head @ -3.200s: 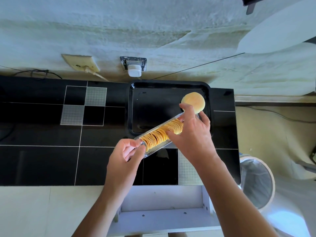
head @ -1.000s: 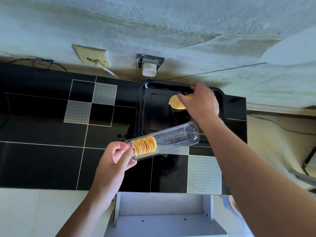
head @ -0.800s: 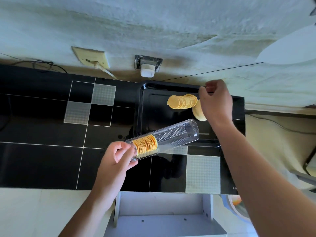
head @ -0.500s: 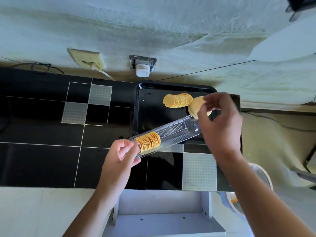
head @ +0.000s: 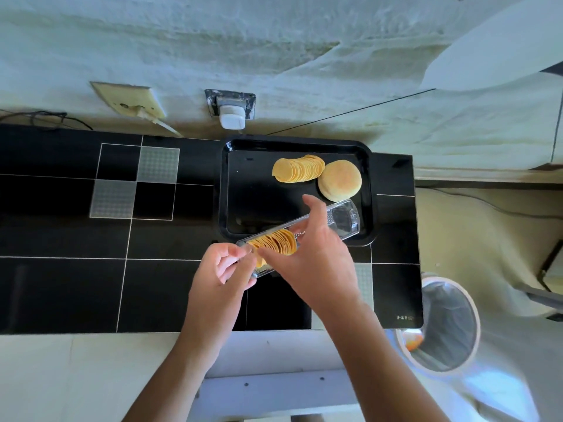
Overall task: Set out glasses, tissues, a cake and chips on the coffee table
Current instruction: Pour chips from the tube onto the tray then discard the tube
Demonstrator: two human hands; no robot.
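A black tray point(head: 225, 190) lies on the black tiled table point(head: 61, 239). On it sit a fanned row of chips point(head: 298, 169) and a round pale cake point(head: 339, 180) beside them. My left hand point(head: 222, 269) grips the near end of a clear plastic chip sleeve point(head: 342, 219), which reaches over the tray's front rim. A short stack of chips point(head: 278, 243) stays in the sleeve. My right hand point(head: 316, 254) lies over the sleeve with its fingers closing around that stack.
A wall with a socket plate point(head: 131, 100) and a plugged-in white adapter point(head: 232, 115) runs behind the table. A bin with a dark liner point(head: 447, 324) stands at the right. A white shelf unit point(head: 274, 391) is below the table's front edge.
My right hand laid a row of chips on the tray next to the cake, then came back to the sleeve and now closes on the remaining stack. My left hand kept hold of the sleeve.
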